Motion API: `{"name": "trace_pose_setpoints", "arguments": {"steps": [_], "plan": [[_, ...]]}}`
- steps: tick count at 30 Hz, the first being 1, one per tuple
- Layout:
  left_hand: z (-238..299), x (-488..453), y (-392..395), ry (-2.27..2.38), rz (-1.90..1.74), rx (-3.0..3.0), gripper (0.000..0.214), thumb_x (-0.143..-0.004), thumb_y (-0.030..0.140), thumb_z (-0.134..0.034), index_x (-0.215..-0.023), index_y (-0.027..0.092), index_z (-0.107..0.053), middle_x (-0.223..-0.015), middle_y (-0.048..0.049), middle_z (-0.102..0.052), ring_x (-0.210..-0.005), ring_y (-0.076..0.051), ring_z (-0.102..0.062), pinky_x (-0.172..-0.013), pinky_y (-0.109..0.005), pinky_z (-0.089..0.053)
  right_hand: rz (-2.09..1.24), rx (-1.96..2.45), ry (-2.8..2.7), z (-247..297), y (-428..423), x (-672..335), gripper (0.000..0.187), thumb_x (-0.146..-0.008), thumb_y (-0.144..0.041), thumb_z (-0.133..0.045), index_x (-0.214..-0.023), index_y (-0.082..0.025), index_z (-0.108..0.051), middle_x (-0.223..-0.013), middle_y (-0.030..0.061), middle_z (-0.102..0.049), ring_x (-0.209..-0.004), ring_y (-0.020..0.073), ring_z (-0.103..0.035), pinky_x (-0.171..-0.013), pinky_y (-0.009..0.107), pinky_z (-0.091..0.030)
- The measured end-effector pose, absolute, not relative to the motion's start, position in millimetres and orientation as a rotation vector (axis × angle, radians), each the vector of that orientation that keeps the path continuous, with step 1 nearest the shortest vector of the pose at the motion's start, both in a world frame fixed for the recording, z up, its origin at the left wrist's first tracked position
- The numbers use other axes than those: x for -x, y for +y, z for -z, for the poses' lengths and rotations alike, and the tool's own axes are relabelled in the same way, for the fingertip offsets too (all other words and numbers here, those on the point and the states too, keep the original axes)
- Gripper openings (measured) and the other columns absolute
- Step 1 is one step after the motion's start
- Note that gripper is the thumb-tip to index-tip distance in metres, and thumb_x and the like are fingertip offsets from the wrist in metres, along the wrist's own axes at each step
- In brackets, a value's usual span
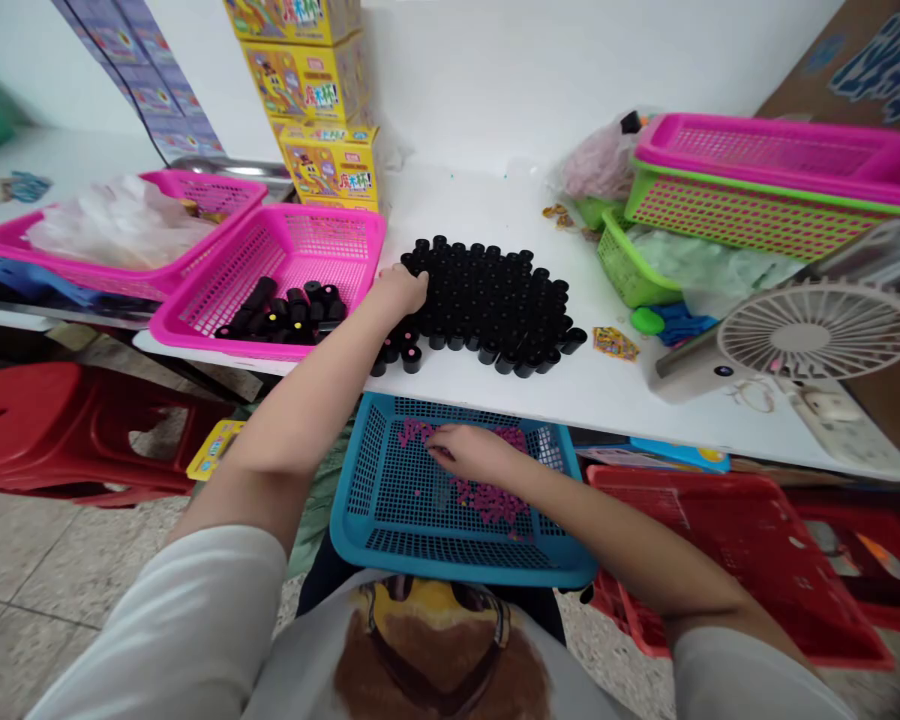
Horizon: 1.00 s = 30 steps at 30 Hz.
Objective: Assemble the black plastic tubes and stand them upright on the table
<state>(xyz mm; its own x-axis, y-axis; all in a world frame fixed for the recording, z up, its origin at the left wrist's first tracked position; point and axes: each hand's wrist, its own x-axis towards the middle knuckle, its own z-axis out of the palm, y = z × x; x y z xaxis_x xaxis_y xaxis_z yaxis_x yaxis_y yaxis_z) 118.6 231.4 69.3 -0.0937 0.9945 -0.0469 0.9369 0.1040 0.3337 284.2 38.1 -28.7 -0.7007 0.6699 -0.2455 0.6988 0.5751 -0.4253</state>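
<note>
A dense cluster of small black cylinders [495, 300] stands upright on the white table. My left hand [403, 290] reaches to the cluster's left edge, its fingers curled down among the cylinders; the fingertips are partly hidden, so I cannot tell if one is gripped. Close to its wrist are a few black cylinders with pink dots on top [411, 355]. On my lap rests a blue mesh basket [390, 555] holding many tiny purple-pink pieces [495, 503]. Inside it, my right hand [461, 450] is over the pieces, fingers bent together in a pinch. What they hold is too small to make out.
At left, a pink basket [169, 320] holds black cylinders, some with pink or yellow ends. Yellow boxes [330, 165] are stacked behind. On the right are green and pink baskets [765, 160] and a fan [817, 330]. Red crates [757, 560] and red stools [67, 430] stand below.
</note>
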Motion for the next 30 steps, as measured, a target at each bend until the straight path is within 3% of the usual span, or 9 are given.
{"name": "trace_pose_setpoints", "arguments": {"steps": [6,13,17,21,27,30], "plan": [[-60.6,-121.9,242.7,2.058,-0.215,-1.969,0.075,-0.105,0.058,-0.039,-0.143,-0.002,-0.065,-0.145,-0.0328,-0.065,-0.137,-0.045,-0.062,-0.115,-0.053,-0.048,0.921,-1.209,2.842,36.1,33.5,-297.7,0.020,-0.100,-0.015,-0.062,-0.106,-0.019,-0.081,-0.106,0.0086,-0.079,-0.093,0.0219,-0.075,-0.082,0.033,-0.059],[-62.8,-120.8,241.1,1.936,-0.187,-2.097,0.072,-0.103,0.065,-0.039,-0.136,0.011,-0.074,-0.132,-0.0224,-0.075,-0.135,-0.043,-0.063,-0.114,-0.051,-0.049,1.040,-1.381,3.207,23.5,42.9,-295.5,0.033,-0.107,-0.021,-0.051,-0.133,-0.022,-0.071,-0.131,0.0127,-0.071,-0.124,0.0250,-0.068,-0.111,0.048,-0.055],[-68.1,-124.8,236.7,1.915,-0.169,-2.096,0.072,-0.103,0.064,-0.039,-0.131,0.009,-0.076,-0.127,-0.0231,-0.077,-0.131,-0.043,-0.066,-0.112,-0.049,-0.050,0.787,-1.550,3.422,19.7,59.4,-280.5,0.031,-0.104,-0.022,-0.052,-0.128,-0.022,-0.072,-0.125,0.0135,-0.068,-0.124,0.0281,-0.065,-0.111,0.051,-0.055],[-70.6,-136.2,231.0,1.906,-0.165,-2.057,0.072,-0.102,0.065,-0.041,-0.130,0.008,-0.077,-0.122,-0.0239,-0.078,-0.123,-0.042,-0.070,-0.107,-0.048,-0.053,0.499,-1.590,3.309,16.8,71.7,-260.0,0.029,-0.100,-0.027,-0.066,-0.127,-0.017,-0.070,-0.128,0.0171,-0.065,-0.123,0.0344,-0.062,-0.111,0.055,-0.053],[-77.6,-148.3,220.3,1.843,-0.142,-1.964,0.071,-0.106,0.060,-0.036,-0.134,0.008,-0.074,-0.122,-0.0242,-0.078,-0.096,-0.037,-0.078,-0.085,-0.046,-0.060,0.452,-1.634,3.234,15.3,77.8,-240.5,0.019,-0.102,-0.020,-0.061,-0.117,-0.013,-0.070,-0.122,0.0191,-0.066,-0.114,0.0349,-0.064,-0.102,0.052,-0.055],[-85.8,-145.6,215.3,1.825,-0.179,-1.971,0.063,-0.106,0.056,-0.040,-0.141,0.013,-0.070,-0.133,-0.0220,-0.074,-0.105,-0.039,-0.076,-0.088,-0.048,-0.059,0.451,-1.661,3.218,16.3,77.5,-241.4,0.018,-0.102,-0.021,-0.061,-0.116,-0.013,-0.069,-0.121,0.0187,-0.067,-0.114,0.0346,-0.064,-0.103,0.051,-0.055]]}}
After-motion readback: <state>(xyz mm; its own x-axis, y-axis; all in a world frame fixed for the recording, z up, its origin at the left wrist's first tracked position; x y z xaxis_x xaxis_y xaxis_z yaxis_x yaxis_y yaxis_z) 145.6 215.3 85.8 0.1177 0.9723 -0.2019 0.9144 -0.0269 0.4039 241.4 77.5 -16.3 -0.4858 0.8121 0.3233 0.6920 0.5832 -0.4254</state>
